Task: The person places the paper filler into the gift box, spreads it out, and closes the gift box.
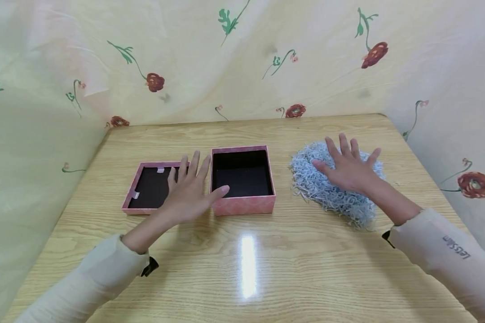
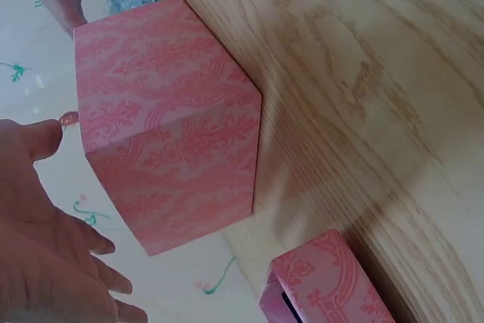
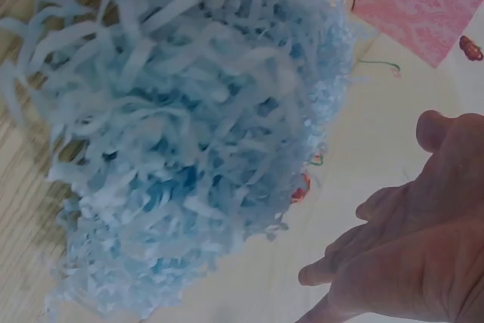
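Observation:
A pink patterned box (image 1: 244,205) with a black inside stands open at the middle of the table. To its left lies its shallow pink lid (image 1: 135,179), inner side up, partly hidden by my left hand. My left hand (image 1: 190,193) is spread between lid and box, its thumb in front of the box's near left corner; the left wrist view shows a gap between hand and box (image 2: 170,88). On the right, a heap of pale blue shredded paper (image 3: 181,141) sits on the table. My right hand (image 1: 349,169) is over it with fingers spread, holding nothing.
The wood-grain table (image 1: 307,269) carries a bright light reflection in front of the box. A pale curtain (image 1: 210,58) with red flowers surrounds its back and sides. Small white tabs (image 1: 135,195) show inside the lid.

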The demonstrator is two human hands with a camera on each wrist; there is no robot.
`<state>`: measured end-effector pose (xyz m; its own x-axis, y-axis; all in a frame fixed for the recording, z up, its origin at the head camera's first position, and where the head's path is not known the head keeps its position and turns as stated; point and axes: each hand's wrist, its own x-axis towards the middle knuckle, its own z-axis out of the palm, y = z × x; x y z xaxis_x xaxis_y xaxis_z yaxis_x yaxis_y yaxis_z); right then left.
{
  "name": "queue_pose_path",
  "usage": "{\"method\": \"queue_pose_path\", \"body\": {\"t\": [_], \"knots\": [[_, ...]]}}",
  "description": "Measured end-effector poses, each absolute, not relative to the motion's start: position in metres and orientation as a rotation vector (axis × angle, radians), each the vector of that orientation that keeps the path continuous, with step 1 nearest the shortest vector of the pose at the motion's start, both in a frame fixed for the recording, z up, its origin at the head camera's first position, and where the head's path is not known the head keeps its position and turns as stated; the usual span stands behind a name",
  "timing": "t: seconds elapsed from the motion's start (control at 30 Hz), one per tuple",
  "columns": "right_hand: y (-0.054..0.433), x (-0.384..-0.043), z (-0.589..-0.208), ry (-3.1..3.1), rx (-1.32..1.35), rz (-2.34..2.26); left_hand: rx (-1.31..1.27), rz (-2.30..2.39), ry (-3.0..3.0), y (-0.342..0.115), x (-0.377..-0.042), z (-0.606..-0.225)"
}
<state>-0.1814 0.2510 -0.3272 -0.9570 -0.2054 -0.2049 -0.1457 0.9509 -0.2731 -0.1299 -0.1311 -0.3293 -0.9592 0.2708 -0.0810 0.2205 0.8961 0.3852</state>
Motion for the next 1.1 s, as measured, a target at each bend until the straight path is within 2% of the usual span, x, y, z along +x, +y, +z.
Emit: {"method": "queue_pose_path", "body": {"t": [0.57, 1.1], "knots": [[0.276, -0.188, -0.335, 2.847, -0.194, -0.383, 0.386, 0.676, 2.979, -0.125, -0.119, -0.336], [0.295, -0.195, -0.337, 2.858, -0.106, -0.369, 0.287, 0.925, 2.999, -0.119, -0.11, -0.341]]}}
